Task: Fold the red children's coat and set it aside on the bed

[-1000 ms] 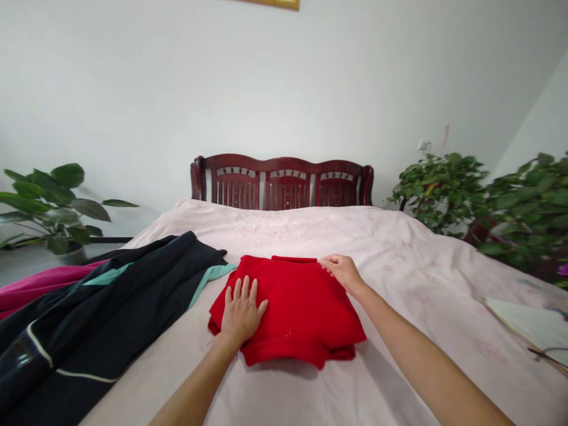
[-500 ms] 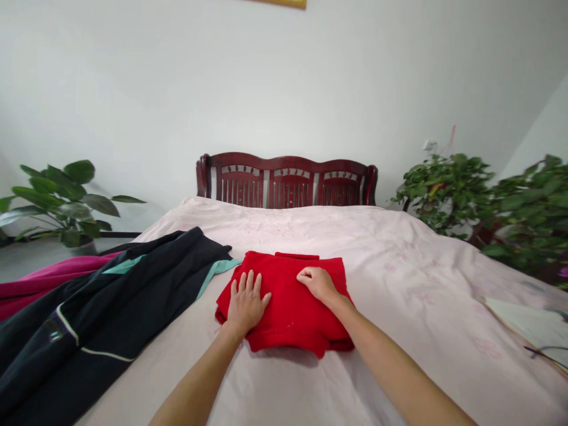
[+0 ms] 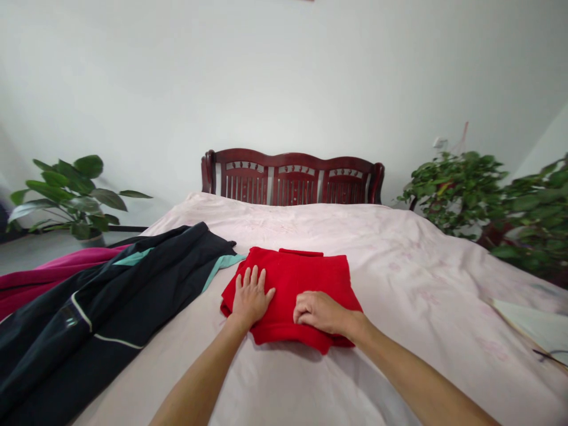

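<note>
A folded red garment, its kind hard to tell, lies on the pale pink bedsheet in front of me. My left hand rests flat on its left part, fingers spread. Over the near right part, close to the front edge, is my right hand, its fingers curled together against the cloth. Whatever may be between those fingertips is hidden.
A dark garment with teal and white trim spreads over the left of the bed, beside a magenta cloth. A dark wooden headboard stands behind. Potted plants flank the bed. A notebook lies at right.
My right hand has moved from the upper middle of the red garment down to near its front edge, still closed. My left hand stays flat in place. The view has shifted slightly.
</note>
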Demonstrator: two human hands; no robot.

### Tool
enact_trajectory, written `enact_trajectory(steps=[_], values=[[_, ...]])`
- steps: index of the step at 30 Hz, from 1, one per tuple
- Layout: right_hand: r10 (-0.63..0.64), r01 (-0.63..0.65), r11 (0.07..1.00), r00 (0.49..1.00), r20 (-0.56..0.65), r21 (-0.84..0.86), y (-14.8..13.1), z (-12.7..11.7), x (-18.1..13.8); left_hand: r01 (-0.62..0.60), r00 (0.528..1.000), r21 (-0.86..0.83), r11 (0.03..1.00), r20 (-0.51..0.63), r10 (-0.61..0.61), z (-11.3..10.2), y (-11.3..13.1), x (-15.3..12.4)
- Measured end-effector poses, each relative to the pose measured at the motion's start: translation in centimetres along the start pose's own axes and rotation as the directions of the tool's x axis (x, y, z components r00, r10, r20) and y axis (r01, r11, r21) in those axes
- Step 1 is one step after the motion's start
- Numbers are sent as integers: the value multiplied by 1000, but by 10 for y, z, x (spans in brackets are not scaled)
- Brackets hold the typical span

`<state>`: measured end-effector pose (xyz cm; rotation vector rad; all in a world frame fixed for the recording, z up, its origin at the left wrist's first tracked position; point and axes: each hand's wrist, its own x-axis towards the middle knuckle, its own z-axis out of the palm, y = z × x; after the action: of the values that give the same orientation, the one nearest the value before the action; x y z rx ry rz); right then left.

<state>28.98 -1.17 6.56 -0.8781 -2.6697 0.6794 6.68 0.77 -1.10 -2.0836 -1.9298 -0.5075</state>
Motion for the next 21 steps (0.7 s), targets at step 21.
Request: enact_trajectory(steps=[21], values=[[566,-58,475,784,-255,878,7,28,1,-43,998,-105,994,-53,38,-11,-7,-5]])
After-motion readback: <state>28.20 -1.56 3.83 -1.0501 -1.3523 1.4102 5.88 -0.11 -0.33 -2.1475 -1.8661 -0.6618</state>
